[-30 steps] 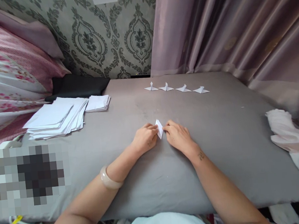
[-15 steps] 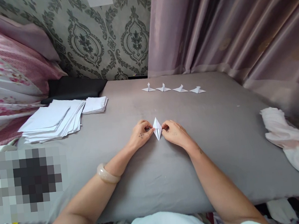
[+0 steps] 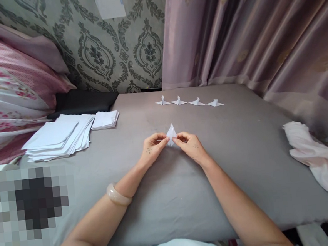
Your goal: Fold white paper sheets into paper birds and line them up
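Observation:
Between my two hands is a small folded white paper point(image 3: 171, 133), its pointed tip facing away from me. My left hand point(image 3: 154, 147) pinches its left edge between thumb and fingers. On the opposite edge, the thumb and fingers of my right hand point(image 3: 191, 145) are closed as well. The paper appears lifted a little off the grey cloth, with its lower end partly between the thumbs. Farther back stands a row of several folded paper birds point(image 3: 178, 100), each with spread wings and an upright neck.
At the left lie a large stack of white paper sheets point(image 3: 58, 137) and a smaller stack of paper squares point(image 3: 105, 120). A black flat item point(image 3: 86, 100) sits behind them. Pale bunched fabric point(image 3: 318, 154) lies along the right edge of the grey-covered table point(image 3: 242, 158). Curtains hang close behind.
The folded paper has been raised and tilted, and its centre slit no longer shows. Both hands have shifted their pinch, thumbs now nearer its lower part. The camera view has tipped slightly upward.

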